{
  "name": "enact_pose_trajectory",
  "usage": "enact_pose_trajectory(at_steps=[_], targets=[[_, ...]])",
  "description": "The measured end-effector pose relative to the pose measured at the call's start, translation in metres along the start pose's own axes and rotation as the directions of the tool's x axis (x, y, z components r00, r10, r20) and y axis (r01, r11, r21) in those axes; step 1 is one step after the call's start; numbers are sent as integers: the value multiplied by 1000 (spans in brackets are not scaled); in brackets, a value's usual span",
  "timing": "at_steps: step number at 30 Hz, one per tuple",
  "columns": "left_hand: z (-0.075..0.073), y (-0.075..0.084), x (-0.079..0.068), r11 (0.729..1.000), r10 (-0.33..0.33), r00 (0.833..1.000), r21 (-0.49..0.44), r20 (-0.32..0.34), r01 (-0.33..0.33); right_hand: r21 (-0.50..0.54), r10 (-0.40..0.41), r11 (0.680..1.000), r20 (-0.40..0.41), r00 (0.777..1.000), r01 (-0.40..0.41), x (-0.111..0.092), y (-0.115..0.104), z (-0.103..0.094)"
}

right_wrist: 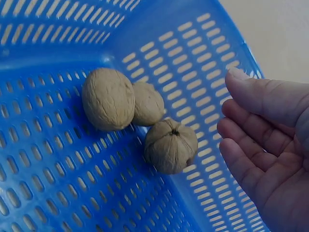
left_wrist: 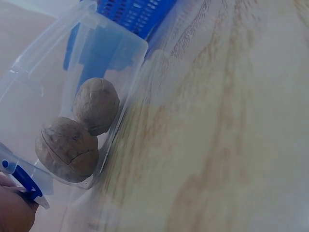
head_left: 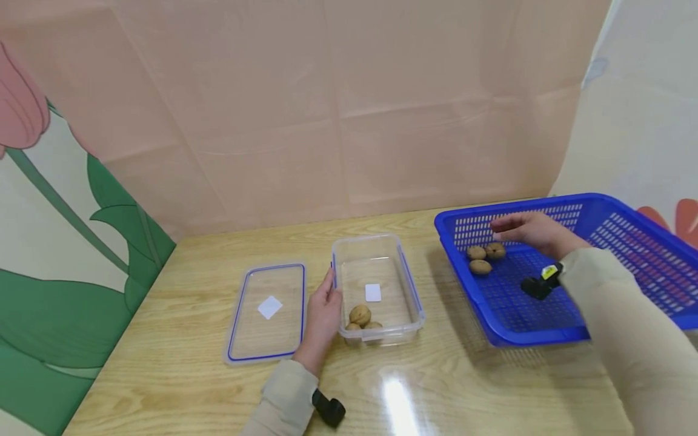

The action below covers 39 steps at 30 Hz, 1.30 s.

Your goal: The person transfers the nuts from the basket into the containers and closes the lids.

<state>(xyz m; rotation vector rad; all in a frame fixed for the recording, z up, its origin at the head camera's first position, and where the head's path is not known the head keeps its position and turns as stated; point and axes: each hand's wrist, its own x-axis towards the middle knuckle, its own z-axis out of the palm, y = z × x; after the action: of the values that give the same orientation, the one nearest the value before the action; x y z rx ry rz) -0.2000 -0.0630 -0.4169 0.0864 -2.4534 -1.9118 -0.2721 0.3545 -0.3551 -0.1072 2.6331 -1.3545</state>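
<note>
My left hand [head_left: 323,312] rests against the left side of a clear plastic food container [head_left: 412,284]. In the left wrist view, a fingertip [left_wrist: 15,210] touches its blue-edged part. Three walnuts [head_left: 360,315] sit at the container's near end; two walnuts [left_wrist: 67,150] show in the left wrist view. Over a blue plastic basket [head_left: 474,303], my right hand [head_left: 537,233] hovers with nothing in it, thumb and fingers apart. Three walnuts [right_wrist: 108,99] lie together in the basket's left corner, beside the fingertips but not touched.
A clear lid [head_left: 267,339] with a blue seal and a white label lies flat left of the container. The wooden table [head_left: 174,363] meets a pink-covered wall [head_left: 262,121] at the back. A wrist camera [head_left: 329,410] is strapped on each wrist.
</note>
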Motion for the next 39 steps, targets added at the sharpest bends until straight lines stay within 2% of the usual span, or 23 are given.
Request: enact_pose_trajectory(at_steps=[8,12,19,26,31,39], targets=[[-1,0,0,1000,14,1000,-5,2,-14,-19,21,1000,47,999,-20,4,12,-2],[-1,2,0,1000,4,1000,-3,9,-4,-65,19,998,68,998,-14,6,14,0],[-1,2,0,1000,24,1000,-12,4,-24,-137,12,991,78,997,-1,9,18,2],[-1,1,-1,1000,6,1000,-6,12,-5,-190,31,982,102,994,-12,10,23,9],[-1,0,-1,1000,24,1000,-5,8,-24,-228,23,974,115,993,4,12,23,12],[0,1,-1,1000,25,1000,-18,4,-25,-208,20,978,124,992,6,11,20,9]])
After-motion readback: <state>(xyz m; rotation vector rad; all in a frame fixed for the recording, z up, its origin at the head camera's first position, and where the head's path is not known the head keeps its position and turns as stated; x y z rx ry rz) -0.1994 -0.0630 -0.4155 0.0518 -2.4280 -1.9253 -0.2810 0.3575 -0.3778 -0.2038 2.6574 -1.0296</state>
